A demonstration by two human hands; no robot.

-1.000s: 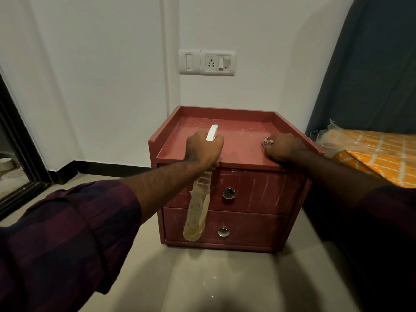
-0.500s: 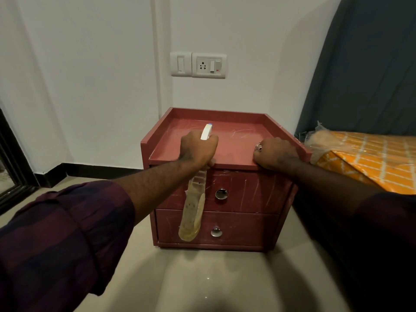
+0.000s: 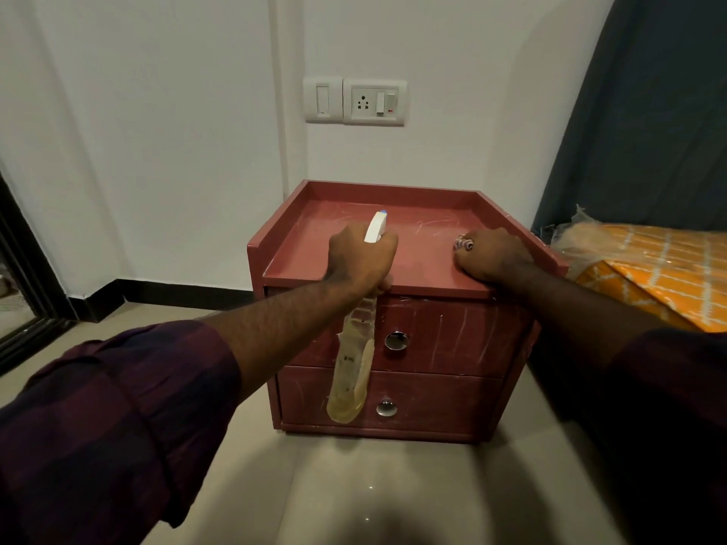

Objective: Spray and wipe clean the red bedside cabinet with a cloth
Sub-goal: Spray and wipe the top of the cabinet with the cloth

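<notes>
The red bedside cabinet stands against the white wall, with two drawers and a scratched, rimmed top. My left hand grips a spray bottle at the cabinet's front edge. Its white nozzle points over the top, and the yellowish body hangs down in front of the drawers. My right hand rests as a fist on the right part of the top. A small patterned bit of cloth peeks out at its fingers; the rest of it is hidden.
A bed with an orange patterned cover sits close on the right, below a dark blue curtain. A switch and socket plate is on the wall above the cabinet. A dark door frame stands at the left. The floor is glossy tile.
The view swayed sideways and came back. Both hands stay where they were on the cabinet, with the bottle still hanging at the front.
</notes>
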